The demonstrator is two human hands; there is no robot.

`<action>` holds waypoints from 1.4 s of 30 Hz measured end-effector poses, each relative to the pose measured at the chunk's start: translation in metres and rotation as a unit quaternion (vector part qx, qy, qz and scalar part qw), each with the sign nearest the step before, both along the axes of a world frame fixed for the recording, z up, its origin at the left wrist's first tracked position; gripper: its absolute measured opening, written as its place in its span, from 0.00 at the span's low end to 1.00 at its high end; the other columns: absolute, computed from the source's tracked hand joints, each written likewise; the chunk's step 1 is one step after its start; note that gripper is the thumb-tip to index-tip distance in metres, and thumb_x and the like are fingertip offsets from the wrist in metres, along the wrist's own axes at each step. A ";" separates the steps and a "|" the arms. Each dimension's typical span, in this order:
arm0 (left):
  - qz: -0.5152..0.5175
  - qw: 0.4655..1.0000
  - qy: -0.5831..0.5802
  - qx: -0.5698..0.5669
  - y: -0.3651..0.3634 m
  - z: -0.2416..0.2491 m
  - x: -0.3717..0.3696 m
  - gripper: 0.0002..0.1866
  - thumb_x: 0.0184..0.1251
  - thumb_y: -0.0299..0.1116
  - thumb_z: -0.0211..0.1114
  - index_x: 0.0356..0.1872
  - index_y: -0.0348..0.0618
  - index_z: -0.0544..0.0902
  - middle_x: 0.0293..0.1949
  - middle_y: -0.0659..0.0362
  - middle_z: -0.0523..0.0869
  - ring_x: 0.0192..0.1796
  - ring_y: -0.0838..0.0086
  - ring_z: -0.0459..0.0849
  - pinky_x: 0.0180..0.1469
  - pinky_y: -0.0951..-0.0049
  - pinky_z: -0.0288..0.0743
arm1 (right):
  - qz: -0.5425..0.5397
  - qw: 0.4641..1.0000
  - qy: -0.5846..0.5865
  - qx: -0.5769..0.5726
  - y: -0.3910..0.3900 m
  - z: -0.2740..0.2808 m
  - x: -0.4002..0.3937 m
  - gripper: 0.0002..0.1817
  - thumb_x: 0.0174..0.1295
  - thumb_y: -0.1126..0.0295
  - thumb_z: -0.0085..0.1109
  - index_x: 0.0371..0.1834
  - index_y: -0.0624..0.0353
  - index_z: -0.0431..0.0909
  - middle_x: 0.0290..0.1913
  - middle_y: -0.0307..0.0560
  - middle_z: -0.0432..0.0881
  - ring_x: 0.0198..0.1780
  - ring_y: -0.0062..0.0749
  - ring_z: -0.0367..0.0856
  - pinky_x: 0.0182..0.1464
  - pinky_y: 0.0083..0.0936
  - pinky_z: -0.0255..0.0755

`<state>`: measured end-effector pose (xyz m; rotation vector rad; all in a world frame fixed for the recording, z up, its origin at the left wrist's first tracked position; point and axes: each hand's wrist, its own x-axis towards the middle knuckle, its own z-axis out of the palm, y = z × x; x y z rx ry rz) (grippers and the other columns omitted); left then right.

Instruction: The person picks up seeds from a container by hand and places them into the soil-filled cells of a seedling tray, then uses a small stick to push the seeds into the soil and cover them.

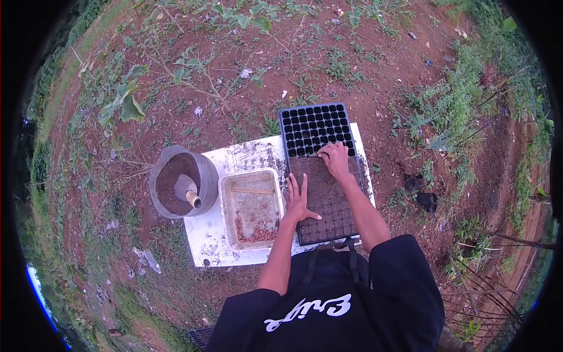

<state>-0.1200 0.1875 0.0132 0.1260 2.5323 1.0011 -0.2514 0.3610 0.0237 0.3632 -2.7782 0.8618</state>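
Note:
A black seedling tray lies on a white board on the ground. Its near part is filled with dark soil; the far cells are empty. My left hand rests flat with fingers spread on the tray's left edge, beside the soil. My right hand presses on the soil near the line where the filled cells meet the empty ones. Neither hand holds anything.
A grey bucket of soil with a scoop in it stands at the board's left. A clear rectangular tub with reddish seeds at its near end sits between bucket and tray. Red earth, weeds and litter surround the board.

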 end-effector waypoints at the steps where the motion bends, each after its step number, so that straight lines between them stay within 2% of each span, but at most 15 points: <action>1: -0.001 1.000 0.000 -0.002 0.000 0.000 0.000 0.88 0.11 0.53 0.88 0.79 0.62 0.32 0.77 0.41 0.21 0.79 0.44 0.23 0.72 0.27 0.37 | 0.004 1.000 0.003 0.002 -0.001 0.000 0.002 0.02 0.55 0.68 0.67 0.30 0.49 0.86 0.36 0.36 0.83 0.45 0.38 0.72 0.50 0.38 0.61; 6: 0.000 1.000 -0.005 -0.007 0.000 0.000 0.000 0.88 0.11 0.53 0.88 0.79 0.62 0.32 0.77 0.41 0.21 0.79 0.44 0.23 0.72 0.28 0.37 | 0.033 0.999 0.009 0.003 0.005 0.000 0.008 0.02 0.56 0.68 0.66 0.30 0.49 0.86 0.37 0.34 0.83 0.45 0.37 0.72 0.51 0.37 0.61; 8: -0.018 1.000 -0.006 -0.015 -0.001 -0.001 -0.001 0.88 0.11 0.58 0.87 0.79 0.60 0.31 0.76 0.39 0.20 0.78 0.41 0.20 0.72 0.28 0.36 | 0.061 0.998 -0.014 0.014 0.010 0.006 0.013 0.02 0.56 0.68 0.66 0.31 0.49 0.86 0.37 0.33 0.83 0.44 0.37 0.71 0.51 0.37 0.61; 11: -0.015 1.000 -0.002 -0.013 -0.001 -0.002 0.000 0.88 0.11 0.57 0.87 0.79 0.59 0.31 0.76 0.38 0.20 0.78 0.41 0.21 0.72 0.28 0.36 | 0.079 0.997 -0.025 0.008 0.014 0.006 0.017 0.02 0.55 0.69 0.66 0.31 0.49 0.86 0.36 0.34 0.83 0.44 0.37 0.72 0.51 0.37 0.61; 17: -0.015 1.000 0.001 -0.010 -0.001 -0.003 0.000 0.88 0.10 0.58 0.87 0.79 0.58 0.32 0.76 0.39 0.19 0.78 0.40 0.22 0.72 0.27 0.37 | 0.017 0.999 -0.015 -0.025 -0.010 0.008 -0.001 0.03 0.54 0.68 0.67 0.31 0.49 0.86 0.36 0.35 0.83 0.44 0.38 0.72 0.49 0.37 0.61; 23: -0.018 1.000 0.009 -0.020 -0.001 -0.006 0.000 0.89 0.10 0.60 0.86 0.79 0.56 0.32 0.76 0.39 0.20 0.78 0.40 0.22 0.71 0.27 0.38 | 0.050 0.999 -0.016 -0.006 -0.018 -0.003 0.000 0.03 0.54 0.68 0.67 0.32 0.47 0.86 0.37 0.34 0.83 0.45 0.38 0.72 0.50 0.37 0.61; 34: -0.009 1.000 0.015 -0.009 -0.002 -0.008 0.001 0.90 0.09 0.59 0.86 0.79 0.53 0.30 0.76 0.38 0.21 0.78 0.41 0.22 0.72 0.29 0.36 | 0.115 0.993 -0.033 0.009 0.006 0.014 0.026 0.03 0.55 0.68 0.66 0.32 0.48 0.85 0.37 0.31 0.83 0.45 0.34 0.71 0.52 0.34 0.60; 37: -0.011 1.000 0.012 -0.010 -0.001 -0.007 0.001 0.90 0.10 0.58 0.87 0.79 0.53 0.30 0.76 0.39 0.21 0.78 0.42 0.22 0.73 0.29 0.35 | 0.127 0.991 -0.051 0.011 0.011 0.013 0.023 0.04 0.54 0.69 0.68 0.33 0.49 0.85 0.38 0.36 0.84 0.44 0.36 0.72 0.51 0.34 0.61; 39: -0.012 1.000 0.005 -0.012 -0.001 -0.006 0.001 0.90 0.10 0.58 0.87 0.79 0.53 0.30 0.76 0.39 0.21 0.78 0.42 0.22 0.73 0.29 0.35 | 0.041 0.995 -0.077 -0.037 0.011 0.010 0.016 0.04 0.54 0.70 0.69 0.33 0.49 0.85 0.38 0.38 0.84 0.44 0.37 0.73 0.50 0.34 0.62; 40: -0.012 1.000 0.004 -0.013 -0.001 -0.006 0.001 0.90 0.10 0.58 0.87 0.79 0.54 0.30 0.76 0.39 0.21 0.78 0.42 0.21 0.73 0.29 0.35 | 0.040 0.995 -0.078 -0.037 0.011 0.009 0.012 0.04 0.54 0.70 0.69 0.33 0.49 0.85 0.38 0.38 0.84 0.44 0.37 0.73 0.50 0.34 0.62; 42: -0.013 1.000 0.003 -0.014 -0.001 -0.005 0.002 0.90 0.10 0.57 0.87 0.79 0.54 0.29 0.76 0.39 0.21 0.78 0.42 0.21 0.73 0.30 0.34 | -0.045 0.998 -0.036 -0.040 0.012 0.005 0.004 0.04 0.53 0.70 0.69 0.33 0.50 0.85 0.37 0.37 0.83 0.43 0.40 0.73 0.49 0.38 0.61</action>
